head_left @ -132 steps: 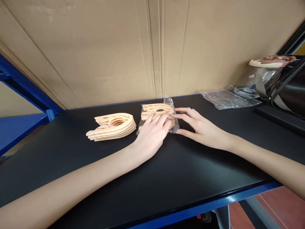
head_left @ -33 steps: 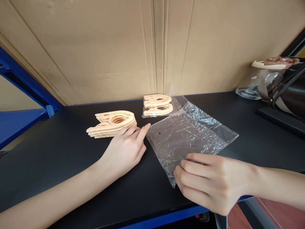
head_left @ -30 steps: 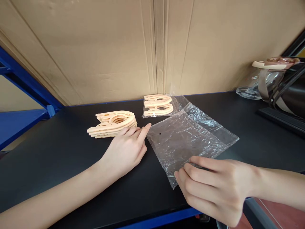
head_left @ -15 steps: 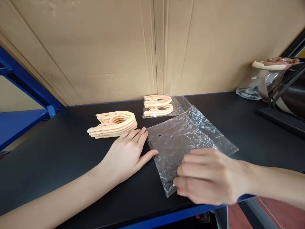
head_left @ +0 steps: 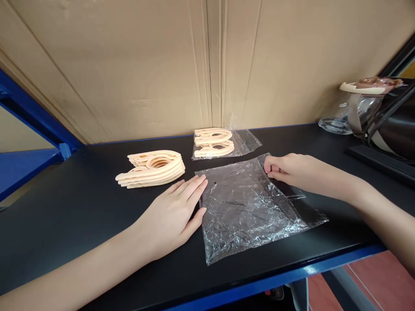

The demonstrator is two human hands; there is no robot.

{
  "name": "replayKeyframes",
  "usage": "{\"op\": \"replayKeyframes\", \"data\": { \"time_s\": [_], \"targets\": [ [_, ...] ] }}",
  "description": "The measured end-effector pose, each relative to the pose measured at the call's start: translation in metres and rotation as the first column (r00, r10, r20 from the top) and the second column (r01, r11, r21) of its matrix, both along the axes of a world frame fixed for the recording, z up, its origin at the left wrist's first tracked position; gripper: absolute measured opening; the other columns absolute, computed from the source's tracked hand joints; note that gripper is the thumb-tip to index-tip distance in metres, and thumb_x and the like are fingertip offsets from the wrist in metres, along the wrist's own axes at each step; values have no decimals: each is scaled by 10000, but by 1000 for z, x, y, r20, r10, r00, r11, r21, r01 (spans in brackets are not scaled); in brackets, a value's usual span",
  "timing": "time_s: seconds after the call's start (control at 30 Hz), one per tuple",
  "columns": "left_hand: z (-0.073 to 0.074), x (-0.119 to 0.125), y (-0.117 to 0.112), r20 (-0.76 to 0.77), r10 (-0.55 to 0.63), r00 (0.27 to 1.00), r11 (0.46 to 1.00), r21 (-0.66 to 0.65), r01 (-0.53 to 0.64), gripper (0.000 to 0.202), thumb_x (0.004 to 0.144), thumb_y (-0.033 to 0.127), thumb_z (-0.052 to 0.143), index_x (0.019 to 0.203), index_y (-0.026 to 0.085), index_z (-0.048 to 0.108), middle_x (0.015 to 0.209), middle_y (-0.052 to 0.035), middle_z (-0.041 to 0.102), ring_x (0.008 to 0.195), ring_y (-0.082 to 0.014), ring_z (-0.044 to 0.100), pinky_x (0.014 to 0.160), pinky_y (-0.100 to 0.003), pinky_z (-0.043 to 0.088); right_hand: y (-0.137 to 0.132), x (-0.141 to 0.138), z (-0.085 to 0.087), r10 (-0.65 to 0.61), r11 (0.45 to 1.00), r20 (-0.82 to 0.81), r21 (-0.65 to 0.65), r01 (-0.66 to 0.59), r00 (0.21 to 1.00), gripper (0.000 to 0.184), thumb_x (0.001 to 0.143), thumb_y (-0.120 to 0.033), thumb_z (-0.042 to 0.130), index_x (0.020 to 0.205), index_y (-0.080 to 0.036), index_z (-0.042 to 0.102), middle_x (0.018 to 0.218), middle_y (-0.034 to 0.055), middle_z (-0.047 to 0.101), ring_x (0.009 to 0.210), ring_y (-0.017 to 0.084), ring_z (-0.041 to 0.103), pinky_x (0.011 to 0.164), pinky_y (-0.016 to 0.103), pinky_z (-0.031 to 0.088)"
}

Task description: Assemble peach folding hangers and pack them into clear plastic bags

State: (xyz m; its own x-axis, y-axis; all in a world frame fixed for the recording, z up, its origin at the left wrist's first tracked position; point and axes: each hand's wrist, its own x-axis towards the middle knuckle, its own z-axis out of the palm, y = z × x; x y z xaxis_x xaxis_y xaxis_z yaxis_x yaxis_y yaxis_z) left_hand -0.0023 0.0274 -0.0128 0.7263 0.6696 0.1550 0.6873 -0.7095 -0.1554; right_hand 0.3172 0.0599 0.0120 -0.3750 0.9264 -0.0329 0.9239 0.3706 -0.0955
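A clear plastic bag [head_left: 240,203] lies flat and creased on the black tabletop, with a small hole near its left edge. My left hand [head_left: 177,211] rests palm down, fingers stretched, its fingertips on the bag's left edge. At the far right corner of the bag, my right hand [head_left: 285,168] has its fingers closed in a pinch on the plastic. Just beyond my left hand sits a stack of cream folding hangers [head_left: 155,168]. Behind the flat bag is a second clear bag [head_left: 244,142] with cream folding hangers [head_left: 214,142] inside.
Cardboard [head_left: 145,73] stands along the back of the black table [head_left: 65,216]. A blue metal frame [head_left: 32,108] is at the left. To the right are a clear container [head_left: 337,123] with a cream and brown top and a dark object with a black base [head_left: 382,162].
My right hand has moved from the bag's near part to its far right corner. The bag lies flatter, its right side pulled nearer. My left hand stays at the left edge.
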Motion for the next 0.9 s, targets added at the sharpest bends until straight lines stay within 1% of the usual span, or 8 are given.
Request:
{"op": "replayKeyframes", "data": {
  "time_s": [0.17, 0.27, 0.33, 0.43, 0.5, 0.57, 0.7, 0.9],
  "targets": [
    [1, -12, 4, 17, -39, 999, 994, -105, 41, 642, 988, 512, 313, 1505, 133, 271, 1563, -66, 250, 1430, -246, 284, 1166, -407, 294, -2, -2, 6, -44, 972, -167, -236, 3, 985, 425, 896, -532, 495, 628, -204, 531, 587, -37, 532, 561, 129, 494, 518, 252, 315],
    [3, -19, 5, 35, -58, 998, 969, -239, 65, 829, 916, 648, 391, 1543, 197, 90, 1595, -47, 77, 1460, -278, 150, 1185, -446, 231, -3, -7, 9, 3, 914, -377, -374, -156, 926, 429, 918, -524, 477, 670, -195, 595, 663, -24, 580, 615, 127, 540, 555, 250, 363],
    [4, -21, 6, 46, -70, 996, 940, -331, 81, 964, 853, 715, 445, 1540, 225, -20, 1593, -54, -26, 1458, -314, 62, 1181, -492, 211, -4, -14, 10, 68, 864, -495, -405, -299, 866, 399, 935, -500, 466, 744, -190, 626, 693, -18, 591, 649, 130, 562, 584, 251, 400],
    [7, -23, 7, 52, -51, 997, 899, -432, 69, 1078, 796, 758, 486, 1520, 248, -128, 1584, -67, -107, 1444, -345, -20, 1165, -548, 204, -6, -26, 9, 210, 853, -595, -277, -443, 776, 314, 948, -451, 481, 900, -192, 653, 799, -1, 634, 749, 139, 597, 693, 277, 463],
    [8, -22, 8, 55, -45, 997, 878, -473, 66, 1122, 774, 767, 510, 1508, 259, -169, 1583, -72, -128, 1439, -359, -39, 1157, -566, 211, -8, -33, 5, 334, 864, -590, -119, -489, 735, 263, 941, -416, 514, 1016, -210, 660, 997, 31, 656, 946, 163, 600, 859, 329, 466],
    [7, -21, 9, 73, -28, 997, 871, -488, 60, 1119, 784, 751, 517, 1500, 266, -194, 1587, -75, -128, 1443, -365, -25, 1153, -566, 225, -9, -37, 0, 431, 849, -532, -34, -527, 728, 276, 928, -401, 546, 1130, -241, 646, 1241, 52, 593, 1172, 192, 520, 1012, 392, 405],
    [0, -15, 10, 144, 50, 988, 903, -429, 17, 1003, 865, 691, 451, 1507, 256, -184, 1601, -80, -90, 1465, -339, 39, 1161, -550, 222, -11, -36, -13, 486, 827, -422, -61, -559, 765, 475, 922, -428, 550, 1379, -314, 487, 1531, 23, 350, 1401, 220, 317, 1142, 451, 290],
    [-7, -8, 11, 209, 36, 977, 938, -344, 39, 909, 912, 648, 401, 1526, 224, -118, 1613, -88, -9, 1474, -290, 92, 1185, -489, 193, -14, -39, -25, 581, 800, -285, 25, -600, 762, 871, 791, -584, 654, 1511, -326, 237, 1617, 18, 95, 1472, 277, 137, 1190, 501, 162]
  ]
}}
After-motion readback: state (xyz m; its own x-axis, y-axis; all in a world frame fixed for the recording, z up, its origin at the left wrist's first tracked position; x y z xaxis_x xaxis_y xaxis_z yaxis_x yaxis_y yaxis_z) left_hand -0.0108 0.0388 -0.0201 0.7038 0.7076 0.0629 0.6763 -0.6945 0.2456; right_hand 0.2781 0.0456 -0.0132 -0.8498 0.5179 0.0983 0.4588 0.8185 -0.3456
